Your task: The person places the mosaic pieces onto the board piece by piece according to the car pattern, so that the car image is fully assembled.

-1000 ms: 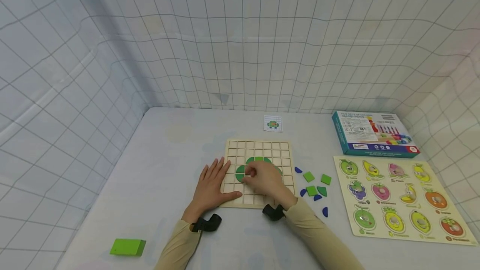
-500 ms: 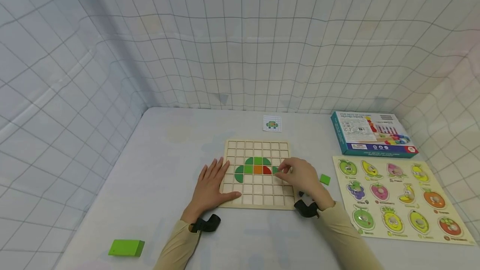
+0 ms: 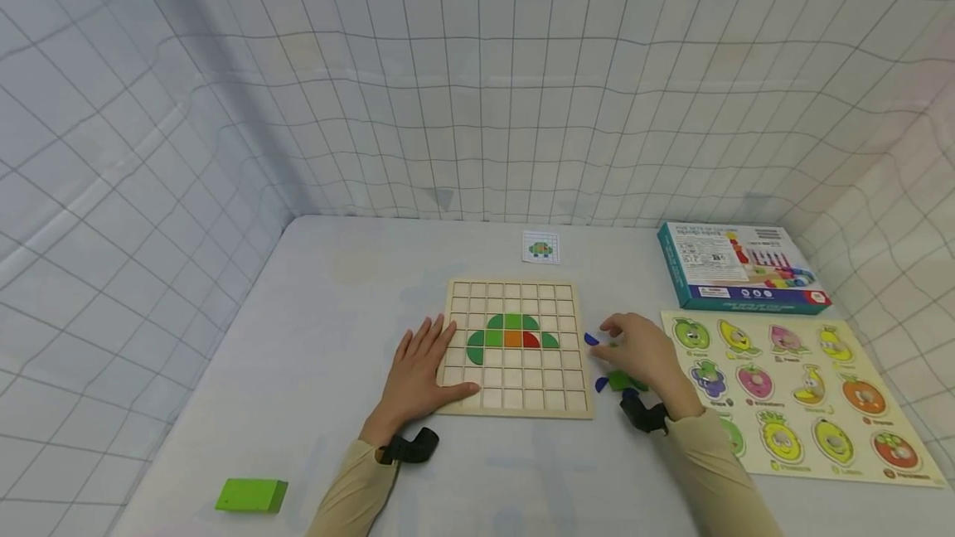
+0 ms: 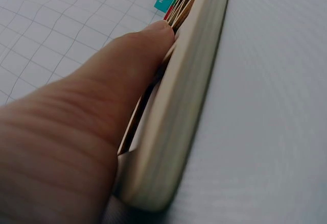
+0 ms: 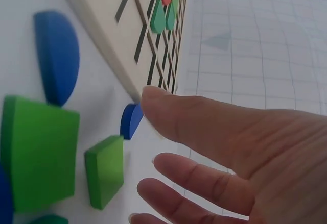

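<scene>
A wooden grid board [image 3: 522,401] lies on the table, with green quarter-round and square tiles, an orange square tile [image 3: 513,338] and a red quarter-round tile [image 3: 530,340] set in its cells. My left hand [image 3: 422,370] rests on the board's left side with straight, spread fingers; in the left wrist view the thumb [image 4: 122,55] lies along the edge. Right of the board, my right hand [image 3: 643,352] hovers over loose tiles, thumb and fingers apart, nothing between them. Its thumb tip is close to a blue half-round tile [image 5: 132,120]. Two green square tiles [image 5: 41,152] show below it.
A small pattern card [image 3: 540,248] lies behind the board. At the right is a fruit puzzle board [image 3: 753,396], with a printed toy box [image 3: 746,268] behind it. One green block [image 3: 252,495] sits at the front left. Another blue half-round tile [image 5: 57,55] lies beside the board.
My right hand has moved right, from the middle of the board to its right-side tiles, then off to the loose tiles. The orange and red tiles came into view. My left hand stays put.
</scene>
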`<state>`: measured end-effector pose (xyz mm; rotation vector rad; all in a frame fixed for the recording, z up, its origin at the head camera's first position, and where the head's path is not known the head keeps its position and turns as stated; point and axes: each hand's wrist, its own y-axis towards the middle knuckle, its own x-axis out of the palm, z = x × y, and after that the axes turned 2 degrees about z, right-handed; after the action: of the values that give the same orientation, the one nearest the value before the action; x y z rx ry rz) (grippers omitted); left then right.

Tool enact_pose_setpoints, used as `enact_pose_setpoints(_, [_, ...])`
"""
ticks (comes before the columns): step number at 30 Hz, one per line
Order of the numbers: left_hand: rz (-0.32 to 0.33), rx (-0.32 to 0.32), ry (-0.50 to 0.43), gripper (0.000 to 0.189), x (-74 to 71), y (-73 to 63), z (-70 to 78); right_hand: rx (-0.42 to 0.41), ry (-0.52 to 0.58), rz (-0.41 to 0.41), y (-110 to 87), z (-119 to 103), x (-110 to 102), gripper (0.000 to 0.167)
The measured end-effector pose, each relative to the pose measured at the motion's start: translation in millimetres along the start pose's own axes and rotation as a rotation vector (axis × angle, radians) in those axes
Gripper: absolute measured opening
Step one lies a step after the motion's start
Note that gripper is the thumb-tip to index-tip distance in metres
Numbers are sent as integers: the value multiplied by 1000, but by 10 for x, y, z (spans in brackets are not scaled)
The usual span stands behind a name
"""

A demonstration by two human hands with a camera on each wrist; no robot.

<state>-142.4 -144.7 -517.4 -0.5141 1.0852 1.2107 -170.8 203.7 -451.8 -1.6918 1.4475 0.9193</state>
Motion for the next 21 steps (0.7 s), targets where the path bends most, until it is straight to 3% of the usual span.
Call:
enact_pose_setpoints(13, [8,0,13,100,5,-2,-6,95,-26,-54,-9,111,-9,31])
enact_pose_setpoints(21, [-7,-8,16,100,-8,-4,16,93,-33,-46,-40,143,-28,30])
